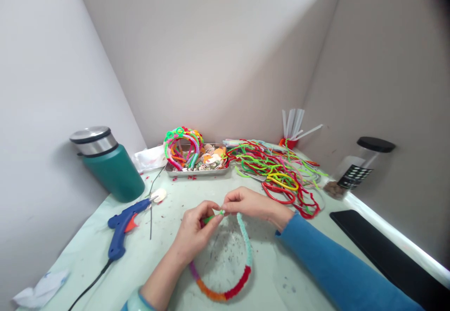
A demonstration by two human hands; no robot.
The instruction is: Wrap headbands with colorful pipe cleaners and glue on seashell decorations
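A curved band wrapped in fuzzy pipe cleaner (242,280) hangs in a loop below my hands. Its sections are light blue, red, orange and purple, with green at the end by my left fingers. My left hand (195,229) is closed around that green end, thumb and forefinger pinching near its tip. Fingertips together, my right hand (246,203) pinches at the same tip and touches the left fingertips. The light blue end lies just under the right hand. What exactly sits between the right fingertips is too small to make out clearly.
A blue glue gun (123,226) and a green bottle (112,166) stand left. Behind are a metal tray (197,174) with finished bands, a heap of pipe cleaners (260,156) and red-yellow scissors (281,191). Glue sticks (293,122) and a jar (358,168) are right.
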